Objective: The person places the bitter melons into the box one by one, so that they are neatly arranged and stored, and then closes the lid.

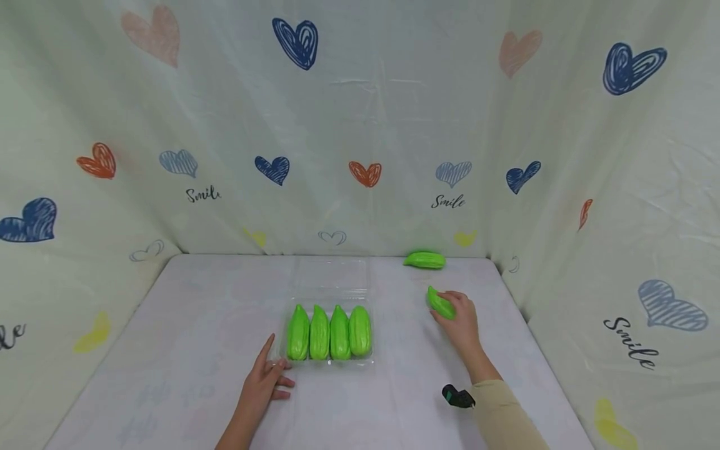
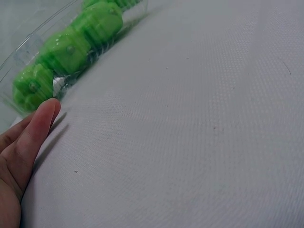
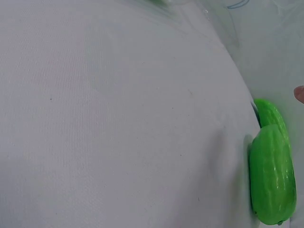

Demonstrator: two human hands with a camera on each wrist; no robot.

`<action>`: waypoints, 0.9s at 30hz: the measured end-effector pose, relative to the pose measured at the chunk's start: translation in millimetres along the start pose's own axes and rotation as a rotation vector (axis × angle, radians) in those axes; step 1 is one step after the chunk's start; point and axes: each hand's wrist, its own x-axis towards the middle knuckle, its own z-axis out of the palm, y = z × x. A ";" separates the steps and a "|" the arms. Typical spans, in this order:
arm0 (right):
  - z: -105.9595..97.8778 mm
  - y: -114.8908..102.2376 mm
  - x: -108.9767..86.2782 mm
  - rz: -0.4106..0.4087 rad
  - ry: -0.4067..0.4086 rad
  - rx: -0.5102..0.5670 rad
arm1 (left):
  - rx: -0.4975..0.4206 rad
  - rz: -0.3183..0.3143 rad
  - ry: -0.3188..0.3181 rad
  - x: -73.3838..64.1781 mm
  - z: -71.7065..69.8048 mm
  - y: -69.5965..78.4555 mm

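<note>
Four ribbed, bright green bitter melons, toy-like and tapered, lie side by side in a clear plastic box (image 1: 373,325) with its lid folded back. My left hand (image 1: 263,381) is at the box's front left corner, fingers spread, a fingertip right at the rim. In the left wrist view, the left fingers (image 2: 35,130) reach up to the box beside the melon ends. To the right, my right hand (image 1: 462,319) holds another bitter melon (image 1: 439,304) by its near side, low over the table. The right wrist view shows this bitter melon (image 3: 271,175) large and a fingertip (image 3: 299,93) above it.
One more bitter melon (image 1: 425,260) lies at the table's back edge, right of the lid. A small black and green object (image 1: 458,396) shows beside the right sleeve (image 1: 506,412). A curtain (image 1: 394,112) with printed hearts surrounds the white-covered table (image 1: 191,350).
</note>
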 end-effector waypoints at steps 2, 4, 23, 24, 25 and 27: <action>-0.4 2.8 0.2 0.015 0.002 -0.005 | -0.005 0.001 -0.003 0.0 -0.4 -0.1; -1.2 4.4 0.4 0.027 -0.001 -0.008 | -0.008 0.002 -0.005 0.0 -0.5 0.1; 3.4 23.7 0.2 0.068 0.006 -0.081 | -0.018 0.011 0.002 -1.3 0.0 1.2; 3.5 24.9 1.0 0.071 0.005 -0.088 | -0.014 0.012 0.000 -1.3 -0.1 0.9; 3.6 25.8 1.7 0.070 0.003 -0.095 | -0.009 0.013 0.000 -1.1 -0.2 0.4; 3.5 27.3 3.1 0.066 0.002 -0.106 | -0.014 0.009 0.001 -1.3 -0.3 0.2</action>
